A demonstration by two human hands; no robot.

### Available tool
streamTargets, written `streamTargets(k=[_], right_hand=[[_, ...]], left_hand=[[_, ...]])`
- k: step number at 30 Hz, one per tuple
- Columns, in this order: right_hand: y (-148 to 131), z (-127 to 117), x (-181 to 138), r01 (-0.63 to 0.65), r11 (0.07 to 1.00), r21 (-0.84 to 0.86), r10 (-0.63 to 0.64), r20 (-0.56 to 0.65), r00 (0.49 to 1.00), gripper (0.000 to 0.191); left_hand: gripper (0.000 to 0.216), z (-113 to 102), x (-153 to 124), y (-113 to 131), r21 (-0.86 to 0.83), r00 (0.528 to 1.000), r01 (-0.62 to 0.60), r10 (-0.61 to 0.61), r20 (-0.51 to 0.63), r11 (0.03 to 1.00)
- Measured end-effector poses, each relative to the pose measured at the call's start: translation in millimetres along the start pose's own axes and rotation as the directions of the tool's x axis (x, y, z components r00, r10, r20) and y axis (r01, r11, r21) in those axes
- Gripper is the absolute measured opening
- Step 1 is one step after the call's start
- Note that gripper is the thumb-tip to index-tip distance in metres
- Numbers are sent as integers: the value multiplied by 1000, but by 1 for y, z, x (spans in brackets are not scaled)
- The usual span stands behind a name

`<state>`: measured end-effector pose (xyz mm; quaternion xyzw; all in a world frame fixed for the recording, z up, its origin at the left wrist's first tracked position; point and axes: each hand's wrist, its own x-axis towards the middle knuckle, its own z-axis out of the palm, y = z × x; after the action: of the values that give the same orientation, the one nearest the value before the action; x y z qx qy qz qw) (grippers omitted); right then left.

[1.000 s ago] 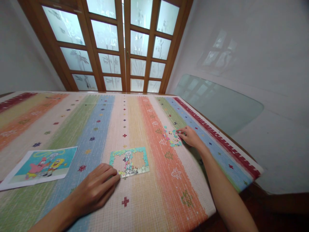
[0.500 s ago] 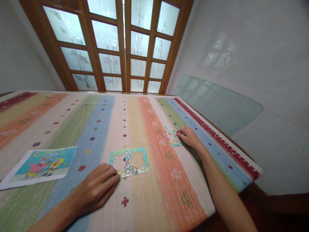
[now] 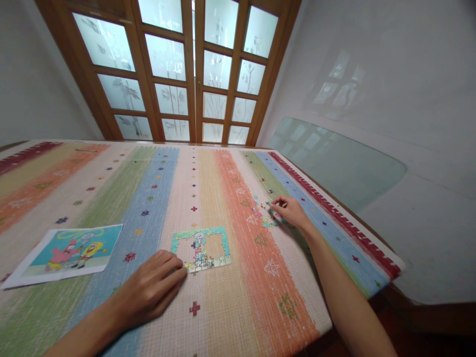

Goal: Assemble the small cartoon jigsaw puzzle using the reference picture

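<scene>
A partly assembled jigsaw puzzle with a teal border lies on the striped tablecloth. My left hand rests flat beside its lower left corner, fingertips touching the edge. Farther right, my right hand reaches into a small heap of loose puzzle pieces, thumb and fingers pinched at the pile. Whether a piece sits between the fingers is too small to tell.
A printed cartoon reference picture lies at the left of the table. The table's right edge runs close to my right arm. Wooden glass-paned doors stand behind the table, and a glass sheet leans on the right wall.
My right hand has shifted slightly within the loose pieces. The left hand stays put at the puzzle's corner. The view has drifted a little.
</scene>
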<state>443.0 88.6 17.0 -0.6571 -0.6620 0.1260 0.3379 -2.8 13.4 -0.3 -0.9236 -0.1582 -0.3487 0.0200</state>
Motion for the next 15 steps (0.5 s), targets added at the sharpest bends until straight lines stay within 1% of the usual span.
streamTargets(k=[3, 5, 7, 11, 13, 15], right_hand=[[-22, 9, 1, 30, 995, 98, -29, -14, 999, 26], [-42, 18, 0, 67, 974, 218, -68, -1, 998, 26], [-63, 29, -4, 87, 943, 322, -114, 66, 991, 23], [-99, 56, -18, 103, 928, 359, -197, 236, 952, 15], [-114, 71, -26, 68, 914, 399, -213, 331, 919, 11], [-126, 84, -34, 19, 903, 430, -209, 399, 893, 9]], left_hand=[[21, -3, 5, 2, 4, 1000, 2, -2, -5, 1000], [20, -4, 6, 3, 9, 1000, 7, -7, 2, 1000], [19, -4, 6, 3, 20, 1000, 16, -16, 11, 1000], [21, -1, 3, 0, 48, 999, 49, -49, -4, 998], [23, 0, 2, 0, 65, 997, 72, -72, -9, 995], [24, 1, 2, -1, 82, 995, 98, -98, -4, 992]])
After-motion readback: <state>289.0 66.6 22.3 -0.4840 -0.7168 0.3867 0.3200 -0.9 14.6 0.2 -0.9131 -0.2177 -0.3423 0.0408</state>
